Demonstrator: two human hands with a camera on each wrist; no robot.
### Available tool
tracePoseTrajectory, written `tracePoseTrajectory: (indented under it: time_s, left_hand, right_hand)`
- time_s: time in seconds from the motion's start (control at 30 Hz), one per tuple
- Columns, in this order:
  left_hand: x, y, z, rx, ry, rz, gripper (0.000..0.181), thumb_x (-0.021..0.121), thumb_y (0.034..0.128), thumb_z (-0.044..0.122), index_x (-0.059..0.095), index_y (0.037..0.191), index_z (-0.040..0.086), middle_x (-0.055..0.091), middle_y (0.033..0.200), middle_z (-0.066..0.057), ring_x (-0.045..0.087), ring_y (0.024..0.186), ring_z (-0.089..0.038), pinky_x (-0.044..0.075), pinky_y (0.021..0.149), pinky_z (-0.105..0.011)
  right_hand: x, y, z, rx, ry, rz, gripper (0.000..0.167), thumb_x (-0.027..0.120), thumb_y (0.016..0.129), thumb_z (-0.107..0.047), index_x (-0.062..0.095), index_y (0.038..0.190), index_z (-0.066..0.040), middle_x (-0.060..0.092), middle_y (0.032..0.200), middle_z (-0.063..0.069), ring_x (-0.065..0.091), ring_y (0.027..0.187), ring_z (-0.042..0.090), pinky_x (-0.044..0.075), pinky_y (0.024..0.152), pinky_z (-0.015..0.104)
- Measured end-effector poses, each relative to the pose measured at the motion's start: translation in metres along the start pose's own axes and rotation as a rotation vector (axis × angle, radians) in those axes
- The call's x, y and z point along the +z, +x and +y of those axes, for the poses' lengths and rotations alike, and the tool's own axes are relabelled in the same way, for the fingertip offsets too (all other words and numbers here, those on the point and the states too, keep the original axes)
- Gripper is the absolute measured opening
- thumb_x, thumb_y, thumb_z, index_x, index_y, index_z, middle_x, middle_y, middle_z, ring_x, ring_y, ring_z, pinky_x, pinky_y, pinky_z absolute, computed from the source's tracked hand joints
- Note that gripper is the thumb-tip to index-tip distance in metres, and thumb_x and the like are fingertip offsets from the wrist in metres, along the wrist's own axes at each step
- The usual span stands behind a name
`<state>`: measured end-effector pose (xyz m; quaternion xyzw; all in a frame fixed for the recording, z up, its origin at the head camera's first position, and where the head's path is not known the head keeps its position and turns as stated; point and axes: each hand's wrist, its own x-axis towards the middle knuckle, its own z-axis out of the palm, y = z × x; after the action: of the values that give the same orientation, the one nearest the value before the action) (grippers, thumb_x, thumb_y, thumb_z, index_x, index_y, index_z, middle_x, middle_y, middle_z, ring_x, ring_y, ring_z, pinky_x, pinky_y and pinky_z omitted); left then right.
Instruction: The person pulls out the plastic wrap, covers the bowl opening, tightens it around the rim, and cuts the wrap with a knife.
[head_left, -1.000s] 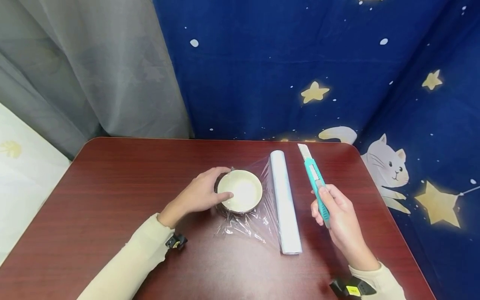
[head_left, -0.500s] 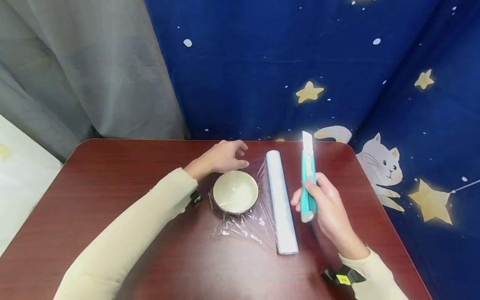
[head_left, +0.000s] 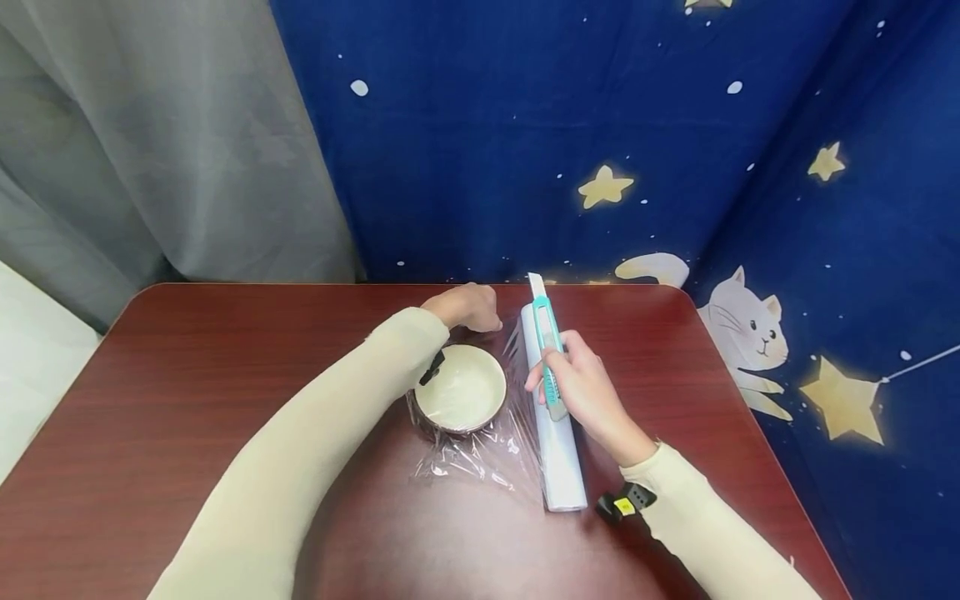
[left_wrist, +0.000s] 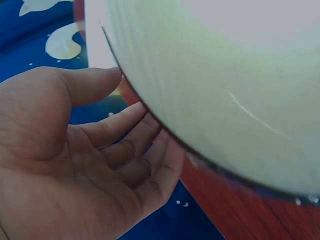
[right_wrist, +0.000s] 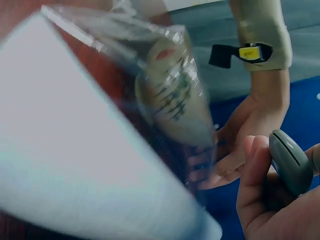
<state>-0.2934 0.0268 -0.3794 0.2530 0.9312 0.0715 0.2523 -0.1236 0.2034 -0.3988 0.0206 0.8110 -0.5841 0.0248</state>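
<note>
My right hand [head_left: 588,387] grips a teal utility knife [head_left: 547,333], its blade extended and pointing toward the table's far edge. The knife is over the white roll of cling film [head_left: 561,467]; in the right wrist view only its grey end [right_wrist: 292,162] shows. Clear film [head_left: 495,458] runs left from the roll, under and around a cream bowl [head_left: 461,387]. Beyond the bowl, my left hand [head_left: 468,308] is by the film's far edge. Its fingers look loosely bent in the left wrist view, thumb apart, with fingertips partly hidden behind the bowl's rim.
The dark red wooden table [head_left: 225,375] holds all of this. Behind it hang a grey curtain [head_left: 187,150] and a blue curtain [head_left: 465,125] with stars and a cat. My left sleeve [head_left: 322,433] crosses close beside the bowl.
My left hand has moved from the bowl's left rim to beyond it, by the film's far side. My right hand has carried the knife left, from beside the roll to over it.
</note>
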Motion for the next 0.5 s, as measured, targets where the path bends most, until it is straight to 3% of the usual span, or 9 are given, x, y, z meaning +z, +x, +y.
tracePoseTrajectory:
  time_s: [0.03, 0.1, 0.2, 0.27, 0.33, 0.4, 0.47, 0.5]
  left_hand:
    - [0.002, 0.006, -0.001, -0.015, -0.009, -0.022, 0.024, 0.062, 0.1066, 0.027, 0.073, 0.101, 0.006, 0.064, 0.093, -0.006, 0.059, 0.086, -0.022, 0.052, 0.079, -0.037]
    - [0.014, 0.038, -0.016, -0.021, -0.039, -0.051, 0.022, 0.065, 0.1023, 0.028, 0.068, 0.089, 0.010, 0.059, 0.080, -0.003, 0.055, 0.073, -0.019, 0.048, 0.066, -0.035]
    - [0.023, 0.062, -0.025, -0.040, -0.081, -0.079, 0.026, 0.066, 0.1010, 0.030, 0.063, 0.083, 0.012, 0.056, 0.073, -0.001, 0.052, 0.066, -0.017, 0.043, 0.059, -0.034]
    - [0.023, 0.065, -0.024, -0.045, -0.091, -0.072, 0.027, 0.069, 0.1005, 0.033, 0.065, 0.084, 0.012, 0.060, 0.074, 0.000, 0.055, 0.068, -0.017, 0.044, 0.058, -0.034]
    - [0.013, 0.045, -0.009, -0.055, -0.064, -0.069, 0.028, 0.068, 0.1038, 0.031, 0.069, 0.087, 0.008, 0.066, 0.079, -0.003, 0.060, 0.075, -0.018, 0.048, 0.064, -0.033]
    - [0.007, 0.034, -0.001, -0.033, -0.006, -0.055, 0.027, 0.066, 0.1043, 0.026, 0.071, 0.085, 0.008, 0.068, 0.080, -0.003, 0.063, 0.078, -0.018, 0.050, 0.067, -0.031]
    - [0.005, 0.032, 0.000, -0.005, 0.030, -0.047, 0.029, 0.064, 0.1031, 0.021, 0.069, 0.077, 0.010, 0.066, 0.076, -0.001, 0.061, 0.075, -0.017, 0.047, 0.066, -0.028]
    - [0.011, 0.043, -0.008, 0.015, 0.016, -0.039, 0.028, 0.065, 0.1002, 0.020, 0.067, 0.073, 0.013, 0.064, 0.072, 0.001, 0.059, 0.072, -0.016, 0.045, 0.063, -0.028]
  right_hand:
    - [0.000, 0.002, 0.002, 0.011, -0.006, 0.000, 0.016, 0.047, 0.112, -0.017, 0.050, 0.120, -0.004, 0.076, 0.083, 0.013, 0.067, 0.065, 0.027, 0.054, 0.070, 0.038]
    - [0.001, 0.006, 0.007, 0.031, -0.010, -0.002, 0.016, 0.047, 0.112, -0.017, 0.051, 0.120, -0.004, 0.076, 0.083, 0.013, 0.067, 0.065, 0.027, 0.054, 0.071, 0.039]
    - [0.002, 0.010, 0.011, 0.051, -0.016, -0.006, 0.017, 0.047, 0.111, -0.017, 0.051, 0.120, -0.003, 0.077, 0.083, 0.012, 0.068, 0.066, 0.026, 0.054, 0.073, 0.039]
    - [0.002, 0.010, 0.013, 0.055, -0.037, -0.002, 0.018, 0.047, 0.111, -0.018, 0.052, 0.120, -0.003, 0.077, 0.083, 0.011, 0.068, 0.066, 0.026, 0.054, 0.073, 0.039]
    - [0.002, 0.011, 0.013, 0.050, -0.076, 0.005, 0.019, 0.047, 0.111, -0.019, 0.052, 0.120, -0.003, 0.077, 0.082, 0.009, 0.069, 0.067, 0.025, 0.054, 0.073, 0.040]
    - [0.002, 0.011, 0.013, 0.037, -0.126, 0.007, 0.019, 0.049, 0.111, -0.020, 0.053, 0.120, -0.004, 0.077, 0.082, 0.007, 0.070, 0.066, 0.024, 0.055, 0.072, 0.039]
    - [0.003, 0.011, 0.014, 0.018, -0.182, 0.007, 0.019, 0.050, 0.110, -0.020, 0.054, 0.120, -0.004, 0.077, 0.081, 0.006, 0.070, 0.066, 0.023, 0.055, 0.069, 0.039]
    - [0.003, 0.011, 0.014, 0.005, -0.213, 0.010, 0.019, 0.050, 0.110, -0.020, 0.054, 0.120, -0.004, 0.077, 0.080, 0.004, 0.070, 0.065, 0.022, 0.055, 0.067, 0.038]
